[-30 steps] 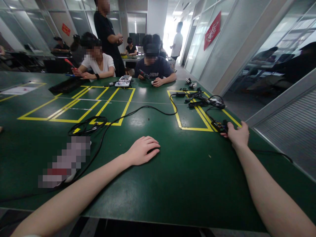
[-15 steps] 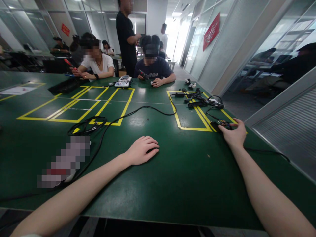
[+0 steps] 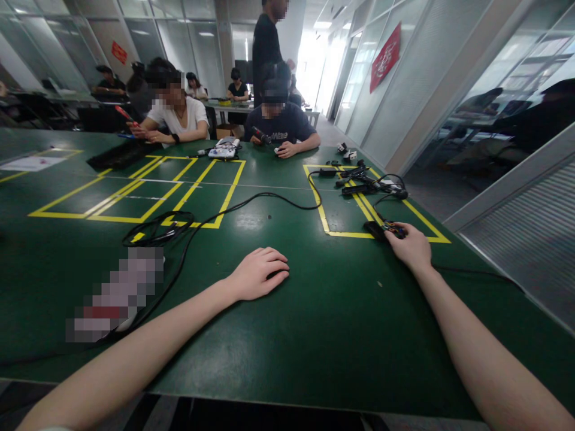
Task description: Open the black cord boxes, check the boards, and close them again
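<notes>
My left hand (image 3: 260,273) lies palm down on the green table (image 3: 287,347), fingers loosely stretched and thumb a little apart. Nothing shows in it. At the right, my right hand (image 3: 411,245) has its thumb and fingers around a black piece with coloured wires (image 3: 374,229). This piece is low over the yellow tape lines or on them; its exact kind is too small to tell. Just beyond it lies a heap of black cables and small black parts (image 3: 354,182). A long black cable (image 3: 269,194) curves across the table beyond my left hand.
A blurred pale oblong object (image 3: 123,293) and a coiled black cable (image 3: 159,227) lie at the left. Yellow tape (image 3: 229,194) marks rectangles on the table. Two people sit across it; a white device (image 3: 224,148) is near them. A glass partition (image 3: 530,239) borders the right side.
My right hand has moved left and slightly nearer, and the black piece with coloured wires has shifted left with it. My left hand stays put. The standing person has moved right.
</notes>
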`<move>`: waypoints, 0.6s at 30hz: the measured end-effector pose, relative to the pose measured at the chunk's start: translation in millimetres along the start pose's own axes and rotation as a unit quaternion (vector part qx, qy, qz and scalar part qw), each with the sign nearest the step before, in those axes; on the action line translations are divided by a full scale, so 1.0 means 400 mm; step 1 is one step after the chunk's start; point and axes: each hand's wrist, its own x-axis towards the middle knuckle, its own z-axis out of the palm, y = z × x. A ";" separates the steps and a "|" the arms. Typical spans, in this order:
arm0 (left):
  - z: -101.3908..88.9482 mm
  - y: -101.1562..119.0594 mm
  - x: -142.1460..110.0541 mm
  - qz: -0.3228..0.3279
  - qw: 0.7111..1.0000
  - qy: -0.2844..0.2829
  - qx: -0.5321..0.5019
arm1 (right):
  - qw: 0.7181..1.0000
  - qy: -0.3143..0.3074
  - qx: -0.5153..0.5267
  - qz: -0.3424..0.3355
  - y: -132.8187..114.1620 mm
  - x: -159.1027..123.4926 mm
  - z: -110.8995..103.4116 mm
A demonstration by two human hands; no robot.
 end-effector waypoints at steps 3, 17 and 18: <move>0.001 -0.002 0.000 0.000 1.000 0.001 0.002 | 0.999 -0.036 0.007 -0.012 -0.082 -0.039 0.009; -0.005 0.010 0.002 0.009 0.996 0.079 -0.032 | 0.779 -0.327 0.295 -0.446 -0.380 -0.346 0.020; -0.005 0.009 0.002 0.007 0.997 0.068 -0.035 | 0.773 -0.330 0.299 -0.452 -0.384 -0.349 0.016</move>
